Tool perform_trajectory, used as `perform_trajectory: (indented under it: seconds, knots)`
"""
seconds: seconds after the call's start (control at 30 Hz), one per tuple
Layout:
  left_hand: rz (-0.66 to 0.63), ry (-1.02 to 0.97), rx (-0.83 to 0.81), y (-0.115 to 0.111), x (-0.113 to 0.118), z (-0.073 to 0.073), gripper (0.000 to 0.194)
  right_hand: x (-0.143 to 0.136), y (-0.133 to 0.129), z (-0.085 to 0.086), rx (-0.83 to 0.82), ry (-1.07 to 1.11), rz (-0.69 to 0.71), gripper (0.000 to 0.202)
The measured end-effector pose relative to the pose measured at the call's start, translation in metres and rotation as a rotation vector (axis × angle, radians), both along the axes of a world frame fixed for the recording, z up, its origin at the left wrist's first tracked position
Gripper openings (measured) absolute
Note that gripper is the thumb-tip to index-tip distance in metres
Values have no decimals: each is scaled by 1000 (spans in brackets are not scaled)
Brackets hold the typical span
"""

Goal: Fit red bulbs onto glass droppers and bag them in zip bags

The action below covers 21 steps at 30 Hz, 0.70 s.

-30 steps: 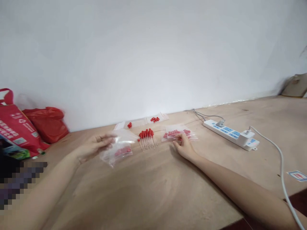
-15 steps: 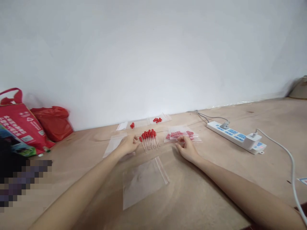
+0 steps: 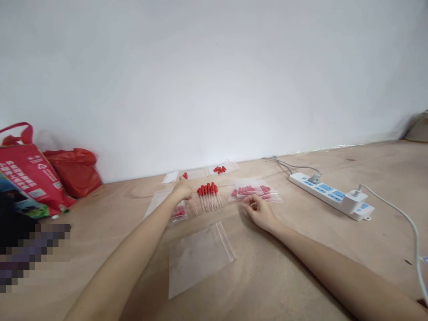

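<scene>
My left hand (image 3: 182, 191) is closed and blurred, left of a row of glass droppers (image 3: 208, 198) with red rubber bulbs. A clear dropper tube (image 3: 195, 207) sticks out below its fingers, its bulb hidden by the hand. The fingers reach up near a red bulb (image 3: 185, 175) on a clear bag at the back. My right hand (image 3: 259, 212) has thumb and forefinger pinched at the near edge of a zip bag of droppers (image 3: 249, 190); what is between them is hidden. A flat clear zip bag (image 3: 200, 256) lies in front.
Another zip bag (image 3: 156, 203) lies under my left forearm, with red bulbs (image 3: 179, 213) showing. More red bulbs (image 3: 220, 169) lie on a bag by the wall. A power strip (image 3: 327, 194) with cables stands right. Red bags (image 3: 31, 178) stand left.
My left hand has moved left and toward the wall, and the leftmost dropper has shifted left with it. My right hand has moved slightly toward me, with its fingers closer together.
</scene>
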<state>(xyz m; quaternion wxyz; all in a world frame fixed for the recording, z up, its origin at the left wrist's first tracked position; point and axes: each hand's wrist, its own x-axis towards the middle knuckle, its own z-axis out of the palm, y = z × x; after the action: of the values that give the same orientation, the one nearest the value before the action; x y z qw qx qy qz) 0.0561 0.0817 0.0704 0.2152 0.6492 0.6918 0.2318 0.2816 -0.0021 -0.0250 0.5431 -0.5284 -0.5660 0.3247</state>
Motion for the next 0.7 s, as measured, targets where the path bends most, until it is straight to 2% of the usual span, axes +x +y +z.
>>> perform_trajectory:
  seconds: [0.1,0.17,0.23,0.3,0.37,0.43,0.5,0.57,0.6,0.7]
  knots:
    - [-105,-69,12,-25,2,8,32,-9,-10,11,-208,221,196,22]
    - [-216,-109,7,-44,15,5,26,-16,-19,19,-274,333,306,30]
    - [-332,-131,12,-61,36,-3,19,-22,-27,26,-296,387,413,38]
    - [-513,-155,91,-75,57,-12,20,-27,-34,30,-296,408,491,42]
    - [-603,-187,129,-84,73,-19,23,-29,-37,32,-273,400,521,41]
    - [-661,-203,141,-91,76,-22,23,-30,-37,31,-249,389,510,40]
    - [-668,-173,182,-98,64,-22,24,-29,-34,28,-237,400,444,44]
    - [-689,-76,272,-108,39,-24,26,-27,-30,24,-221,431,324,51]
    - [-719,-26,308,-113,24,-27,27,-26,-27,22,-211,442,253,52]
    - [-749,90,280,-131,-18,-42,31,-24,-21,18,-171,457,86,48]
